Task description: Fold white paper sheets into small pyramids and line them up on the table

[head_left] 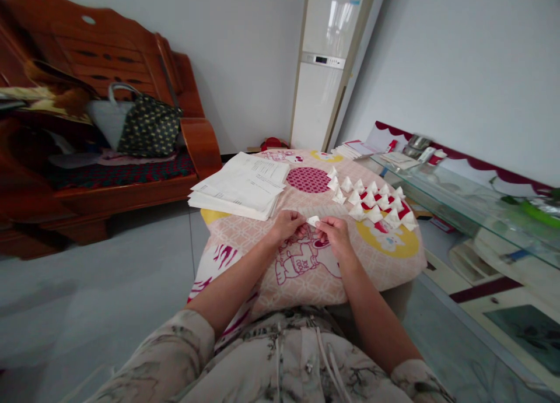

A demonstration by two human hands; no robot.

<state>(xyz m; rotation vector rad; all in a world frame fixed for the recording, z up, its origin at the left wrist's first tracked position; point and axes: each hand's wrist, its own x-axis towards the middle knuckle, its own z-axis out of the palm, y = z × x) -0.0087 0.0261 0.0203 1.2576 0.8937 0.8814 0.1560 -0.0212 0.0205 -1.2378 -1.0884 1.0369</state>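
Note:
Between my two hands is a small folded piece of white paper [313,220], held just above the patterned tablecloth [262,239]. My left hand [289,225] pinches its left end, with the fingers closed. On the opposite end, my right hand [333,232] grips it between thumb and fingers. Several small pointed folded paper pieces [375,214] stand in rows on the right part of the table. Left of my hands lies a stack of printed paper sheets [240,184]. A strip of pale small pieces, too blurred to name, lies just beyond my hands.
A glass-topped cabinet [472,187] with cups and papers runs along the right side. At the left stands a carved wooden sofa [105,47] with bags [151,126] on it. A tall white air conditioner [321,94] is in the far corner.

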